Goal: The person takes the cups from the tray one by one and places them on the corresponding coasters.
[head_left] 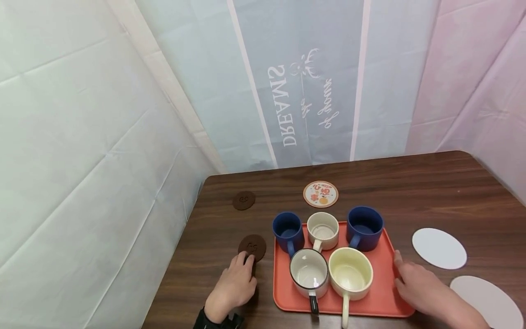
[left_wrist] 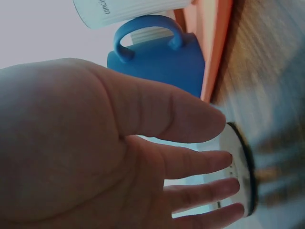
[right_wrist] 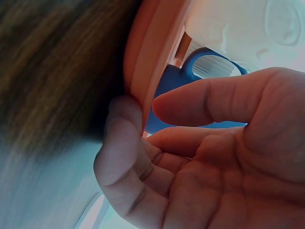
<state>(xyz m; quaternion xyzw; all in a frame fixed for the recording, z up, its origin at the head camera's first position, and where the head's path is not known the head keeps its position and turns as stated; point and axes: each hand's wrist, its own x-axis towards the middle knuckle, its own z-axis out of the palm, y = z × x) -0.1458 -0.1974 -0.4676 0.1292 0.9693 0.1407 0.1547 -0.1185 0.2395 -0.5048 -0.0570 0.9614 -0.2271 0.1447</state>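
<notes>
An orange-red tray [head_left: 384,285] holds several mugs: two blue mugs [head_left: 365,228] at the back corners, a cream mug [head_left: 323,230] between them, and in front a white black-rimmed mug [head_left: 309,272] beside a pale yellow mug [head_left: 350,273]. My right hand [head_left: 423,285] grips the tray's right rim; in the right wrist view the fingers [right_wrist: 121,148] curl under the rim with the thumb above. Left of the tray, my left hand [head_left: 234,283] reaches to the near edge of a dark brown round coaster [head_left: 252,246]. Its fingers [left_wrist: 200,191] are extended and hold nothing.
Another brown coaster [head_left: 244,200] lies farther back on the wooden table [head_left: 205,256]. Behind the tray is a printed round coaster [head_left: 320,194]. Two white discs [head_left: 439,248] lie to the right, one near my right forearm. Hanging cloth [head_left: 312,91] borders the table's back and left.
</notes>
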